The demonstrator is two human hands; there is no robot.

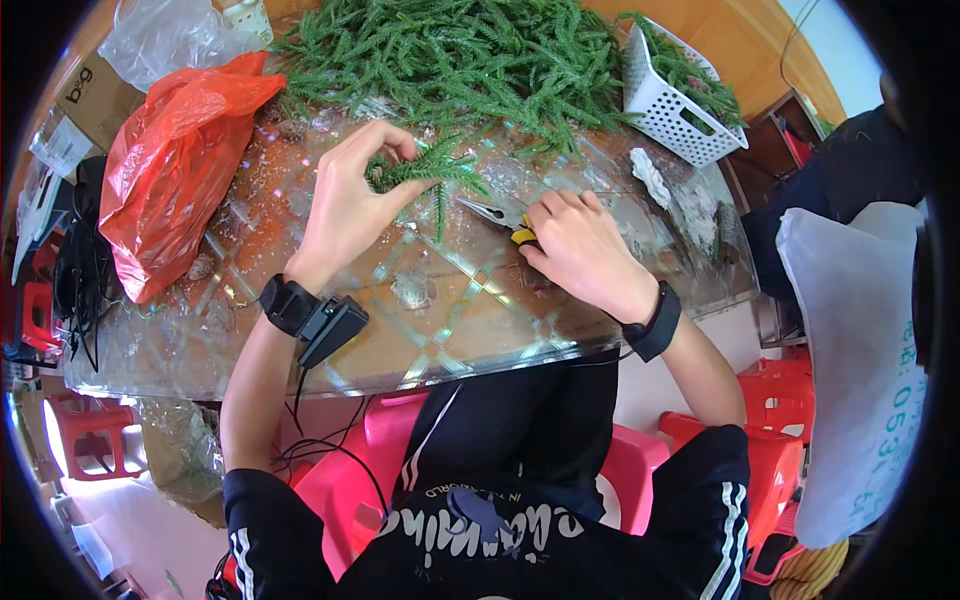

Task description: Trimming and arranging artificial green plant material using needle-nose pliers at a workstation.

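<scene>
A green artificial pine sprig [440,168] is pinched between the thumb and fingers of my left hand [358,190], just above the table. Its needles spread rightward and down out of the grip. My right hand [588,248] is closed around a pair of pliers [492,212] with yellow-and-black handles. The metal jaws point left toward the sprig's hanging tip and stay apart from it. Part of the handles is hidden under my right fingers. A thin dark line, perhaps a wire, runs right from near those fingers.
A large heap of green pine sprigs [450,70] covers the table's far side. At its right stands a white perforated basket [690,135] holding more sprigs. A red plastic bag [175,180] sits at the left. Crumpled white material [650,178] lies right of my hand. White flecks dot the transparent-covered table [400,345].
</scene>
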